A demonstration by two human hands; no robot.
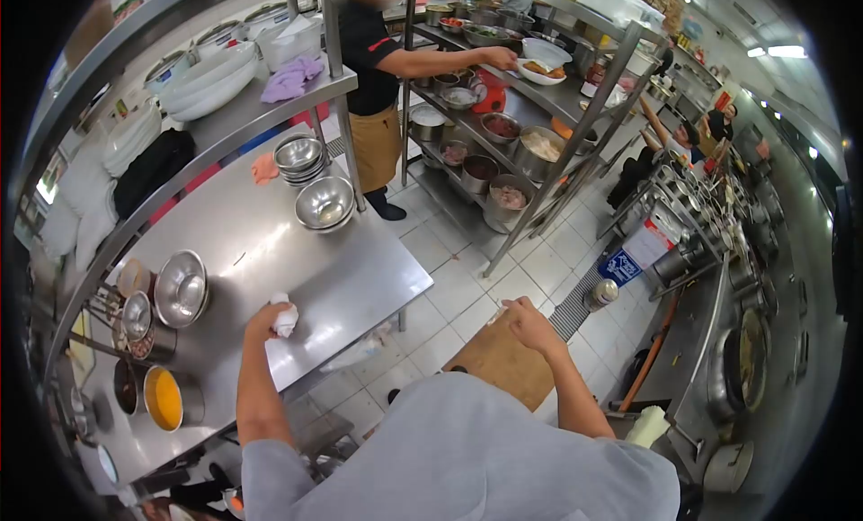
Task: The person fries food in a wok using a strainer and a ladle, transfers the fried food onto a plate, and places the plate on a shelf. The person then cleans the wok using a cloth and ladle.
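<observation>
My left hand (266,321) is closed around a crumpled white cloth (285,318) at the front part of the steel table (247,220). My right hand (529,325) is raised over the floor with its fingers curled together; a small pale scrap (496,315) shows at the fingertips, too small to make out. Stacked steel bowls (324,204) stand at the table's far end. Left of my left hand are a steel bowl (181,288) and a pot of orange-yellow liquid (164,399).
A co-worker in a black shirt (373,80) reaches toward a plate of food (541,71) on a steel rack (575,98). A brown mat (503,364) lies on the tiled floor. Woks and pans (751,359) line the right. A blue box (620,267) stands near the drain.
</observation>
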